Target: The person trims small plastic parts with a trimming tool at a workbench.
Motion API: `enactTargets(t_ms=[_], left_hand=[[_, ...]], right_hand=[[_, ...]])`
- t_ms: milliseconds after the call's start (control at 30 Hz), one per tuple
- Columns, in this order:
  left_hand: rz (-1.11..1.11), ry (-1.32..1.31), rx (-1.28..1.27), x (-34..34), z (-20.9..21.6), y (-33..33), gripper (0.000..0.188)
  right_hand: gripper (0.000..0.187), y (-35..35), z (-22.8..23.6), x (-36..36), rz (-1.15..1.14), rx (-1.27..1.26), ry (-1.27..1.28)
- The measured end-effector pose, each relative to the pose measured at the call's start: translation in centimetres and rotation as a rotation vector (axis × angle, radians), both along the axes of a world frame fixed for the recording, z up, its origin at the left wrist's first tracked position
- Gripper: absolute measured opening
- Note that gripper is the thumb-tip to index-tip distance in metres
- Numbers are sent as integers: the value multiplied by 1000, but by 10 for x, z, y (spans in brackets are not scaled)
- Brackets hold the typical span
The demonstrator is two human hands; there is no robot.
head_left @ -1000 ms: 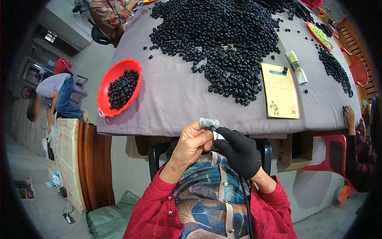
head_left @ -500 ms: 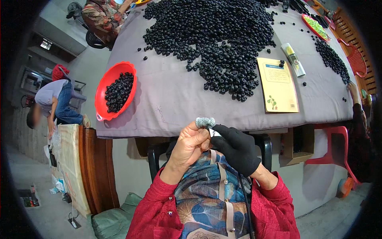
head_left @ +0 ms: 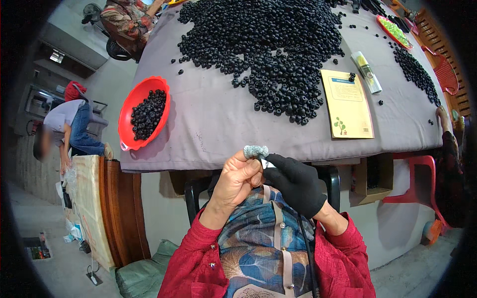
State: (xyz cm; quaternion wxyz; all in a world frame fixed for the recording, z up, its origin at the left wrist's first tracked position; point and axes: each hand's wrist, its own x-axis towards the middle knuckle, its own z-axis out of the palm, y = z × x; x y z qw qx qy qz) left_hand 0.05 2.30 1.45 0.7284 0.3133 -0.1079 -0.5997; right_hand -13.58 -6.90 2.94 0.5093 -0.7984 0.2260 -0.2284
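Note:
My left hand (head_left: 237,178) is bare and closed in a pinch above my lap, just off the table's front edge. A speckled grey-green piece (head_left: 255,151) sits at its fingertips; whether it is wrapped round a finger or held, I cannot tell. My right hand (head_left: 296,186), in a black glove, meets the left with its fingers bent together. A small white piece (head_left: 267,163) shows at the gloved fingertips. Anything smaller between the two hands is hidden. Beyond them, a large heap of black beads (head_left: 263,44) spreads over the grey-covered table (head_left: 213,134).
A red bowl (head_left: 164,124) of black beads stands at the left, a yellow booklet (head_left: 348,107) and a clear-and-white package (head_left: 366,72) at the right. More beads (head_left: 415,72) lie near a co-worker's hand (head_left: 441,117). Another person (head_left: 69,126) bends over at the far left.
My two hands stay together in almost the same place. At the right edge, the co-worker's hand has shifted slightly.

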Motion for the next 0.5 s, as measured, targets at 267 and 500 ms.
enactTargets(t_ms=[267, 500], left_hand=[[-7, -3, -2, 1, -2, 0, 16], [13, -16, 6, 0, -2, 1, 17]], right_hand=[[31, 0, 1, 1, 3, 99, 18], [30, -1, 4, 1, 22, 130, 12]])
